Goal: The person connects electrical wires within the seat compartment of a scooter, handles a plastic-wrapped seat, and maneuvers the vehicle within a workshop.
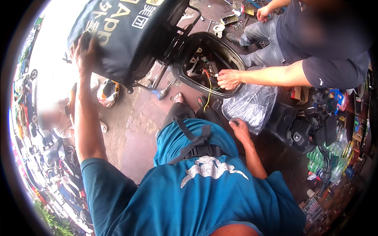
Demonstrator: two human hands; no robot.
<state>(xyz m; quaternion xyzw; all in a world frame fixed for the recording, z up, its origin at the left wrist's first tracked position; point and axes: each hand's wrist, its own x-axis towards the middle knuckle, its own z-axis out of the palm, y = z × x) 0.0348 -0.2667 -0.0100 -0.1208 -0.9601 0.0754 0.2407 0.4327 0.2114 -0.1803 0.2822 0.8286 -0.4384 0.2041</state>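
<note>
My left hand [84, 53] lies with fingers spread on the side of a large black delivery box [130, 51]. That box is fixed to a dark metal rack [175, 47] at the rear of a scooter. Lower and to the right, my right hand [241, 131] rests beside the scooter seat wrapped in clear plastic [252, 104]; its fingers are loosely bent and hold nothing visible. Between the box and the seat is an opened black compartment [236, 59] with wiring inside. A co-worker's hand [229, 79] holds a small white connector there, near red and yellow wires [209, 84].
The co-worker [275, 39] sits across the scooter. A blue power tool [160, 93] lies on the ground by my foot, near a plastic bag [108, 93]. Tools and parts are scattered beyond. The scooter's front [303, 131] and green bottles [317, 159] are at right; another person is at left.
</note>
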